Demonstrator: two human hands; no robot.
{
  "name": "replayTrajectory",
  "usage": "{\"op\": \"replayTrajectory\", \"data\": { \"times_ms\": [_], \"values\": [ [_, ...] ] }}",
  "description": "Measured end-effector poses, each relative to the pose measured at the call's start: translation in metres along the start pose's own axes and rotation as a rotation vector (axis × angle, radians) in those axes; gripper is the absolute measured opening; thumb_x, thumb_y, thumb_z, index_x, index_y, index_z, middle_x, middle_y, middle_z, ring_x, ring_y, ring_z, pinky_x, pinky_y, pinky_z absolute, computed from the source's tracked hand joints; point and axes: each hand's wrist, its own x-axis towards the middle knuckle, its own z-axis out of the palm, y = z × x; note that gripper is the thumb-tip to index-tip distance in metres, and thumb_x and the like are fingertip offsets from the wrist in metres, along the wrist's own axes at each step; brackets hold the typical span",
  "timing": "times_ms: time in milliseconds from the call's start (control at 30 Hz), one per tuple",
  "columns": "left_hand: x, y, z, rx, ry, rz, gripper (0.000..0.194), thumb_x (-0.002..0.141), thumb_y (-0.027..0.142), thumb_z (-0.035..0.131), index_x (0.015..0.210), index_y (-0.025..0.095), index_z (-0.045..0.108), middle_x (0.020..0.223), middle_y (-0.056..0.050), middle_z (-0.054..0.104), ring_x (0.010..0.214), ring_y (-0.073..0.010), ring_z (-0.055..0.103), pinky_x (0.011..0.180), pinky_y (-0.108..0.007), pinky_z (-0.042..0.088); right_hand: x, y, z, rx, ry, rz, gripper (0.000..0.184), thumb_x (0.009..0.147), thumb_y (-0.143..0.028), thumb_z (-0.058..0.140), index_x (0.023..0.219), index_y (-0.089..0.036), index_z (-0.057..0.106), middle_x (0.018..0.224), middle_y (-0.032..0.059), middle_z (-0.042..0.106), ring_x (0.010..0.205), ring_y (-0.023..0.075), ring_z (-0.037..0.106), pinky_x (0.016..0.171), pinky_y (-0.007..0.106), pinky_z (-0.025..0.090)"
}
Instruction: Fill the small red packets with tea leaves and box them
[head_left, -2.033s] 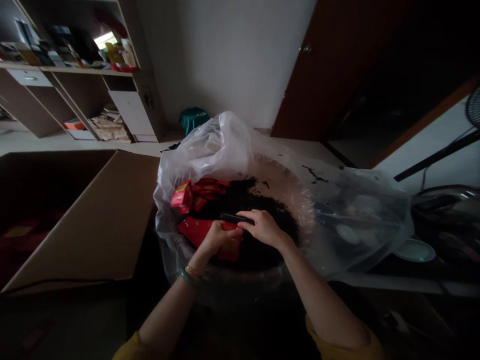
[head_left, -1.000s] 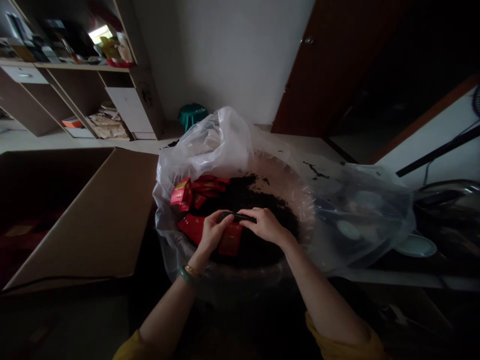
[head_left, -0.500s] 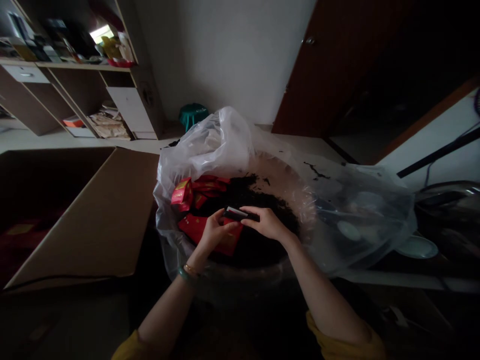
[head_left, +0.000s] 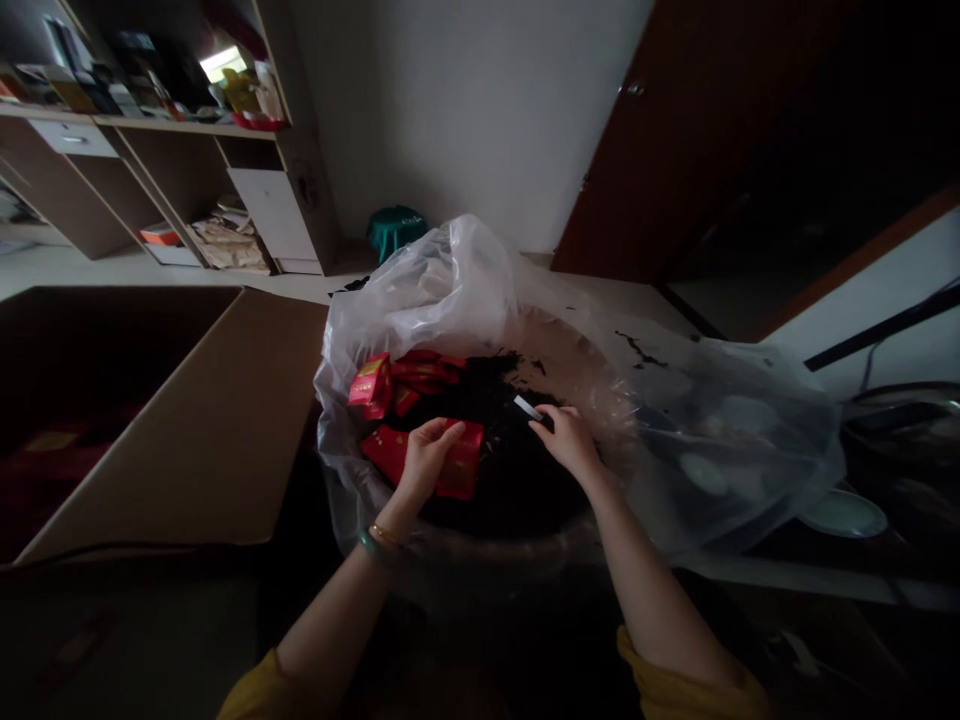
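My left hand pinches the upper edge of a red packet between thumb and fingers. To its right, my right hand grips a small, narrow object with a white face; its exact kind is unclear. Both hands are over a wide round container lined with a clear plastic bag. Dark loose leaf-like pieces fill much of it. Several red packets with gold print lie on its left side, and another red packet is partly behind my left hand.
At my left stands an open cardboard box with red things inside. The plastic spreads to the right over a pale plate. Farther back are a desk with shelves, a green covered bin and a brown door.
My hands have moved apart. The small object, held between both hands before, is now in my right hand alone, farther right. My left hand now holds a red packet.
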Motion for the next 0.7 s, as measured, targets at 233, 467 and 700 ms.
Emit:
{"op": "replayTrajectory", "data": {
  "times_ms": [233, 467, 700],
  "values": [
    [0.0, -0.001, 0.006, 0.009, -0.012, 0.02, 0.042, 0.058, 0.053, 0.075, 0.061, 0.014, 0.06, 0.051, 0.005, 0.051, 0.045, -0.0061, 0.041, 0.042, -0.018, 0.03, -0.019, -0.081, 0.007, 0.503, -0.026, -0.153, 0.025, 0.083, -0.041, 0.06, 0.093, -0.021, 0.07, 0.084, 0.0053, 0.071, 0.075, 0.0183, 0.064, 0.07, 0.029, 0.052],
    [-0.001, 0.007, -0.003, 0.053, -0.127, -0.029, 0.043, 0.06, 0.054, 0.074, 0.059, 0.014, 0.058, 0.052, 0.005, 0.049, 0.049, -0.0071, 0.041, 0.045, -0.019, 0.03, -0.014, -0.101, 0.007, 0.586, -0.042, -0.13, 0.031, 0.085, -0.043, 0.055, 0.071, -0.02, 0.07, 0.07, 0.0032, 0.069, 0.068, 0.0178, 0.064, 0.068, 0.027, 0.05],
    [0.029, 0.028, -0.025, -0.007, 0.077, 0.174, 0.038, 0.065, 0.048, 0.071, 0.061, 0.015, 0.054, 0.049, 0.006, 0.045, 0.043, -0.0053, 0.039, 0.041, -0.017, 0.032, -0.004, -0.082, 0.026, 0.743, -0.129, 0.095, 0.049, 0.094, -0.046, 0.03, 0.102, -0.016, 0.067, 0.082, 0.0073, 0.073, 0.063, 0.0179, 0.066, 0.051, 0.026, 0.049]
  ]
}}
